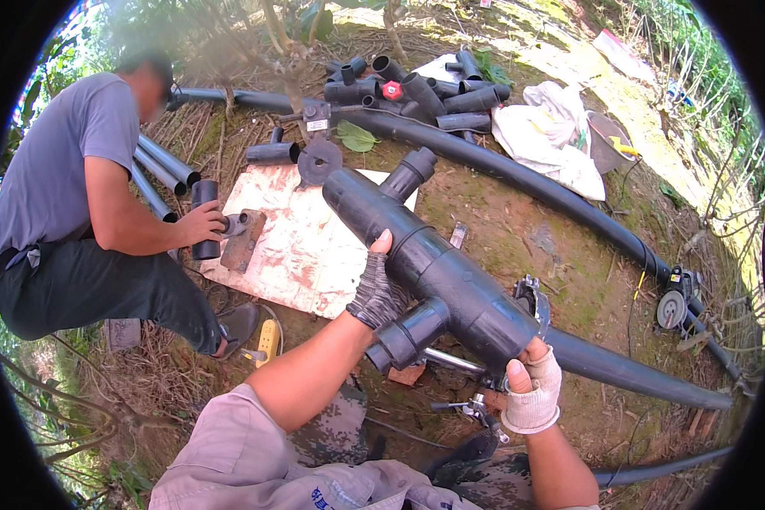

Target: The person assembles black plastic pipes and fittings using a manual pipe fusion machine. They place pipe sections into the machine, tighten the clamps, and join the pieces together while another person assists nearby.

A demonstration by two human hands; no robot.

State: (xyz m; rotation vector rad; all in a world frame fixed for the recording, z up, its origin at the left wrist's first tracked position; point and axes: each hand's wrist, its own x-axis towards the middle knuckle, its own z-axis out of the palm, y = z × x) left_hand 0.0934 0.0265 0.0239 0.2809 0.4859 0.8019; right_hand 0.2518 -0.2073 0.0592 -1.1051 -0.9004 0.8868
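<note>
A thick black plastic pipe fitting [433,263], with one short branch on each side, slants across in front of me between both my hands. My left hand [381,285], in a dark grey fingerless glove, grips its middle near the lower branch, thumb on top. My right hand [534,387], in a whitish fingerless glove, is closed round the fitting's near right end. Beneath that end stands a metal clamp frame [531,302] with a rod and handle. A long black pipe [637,374] runs from there to the right. What lies directly under the fitting is hidden.
A co-worker crouches at the left, one hand [202,223] on a short black tee [204,242] beside a pale board [289,246]. Black fittings [425,98] pile up behind a long pipe [518,174]. A yellow power strip [268,340], an angle grinder [673,308] and a white sack [552,136] lie around.
</note>
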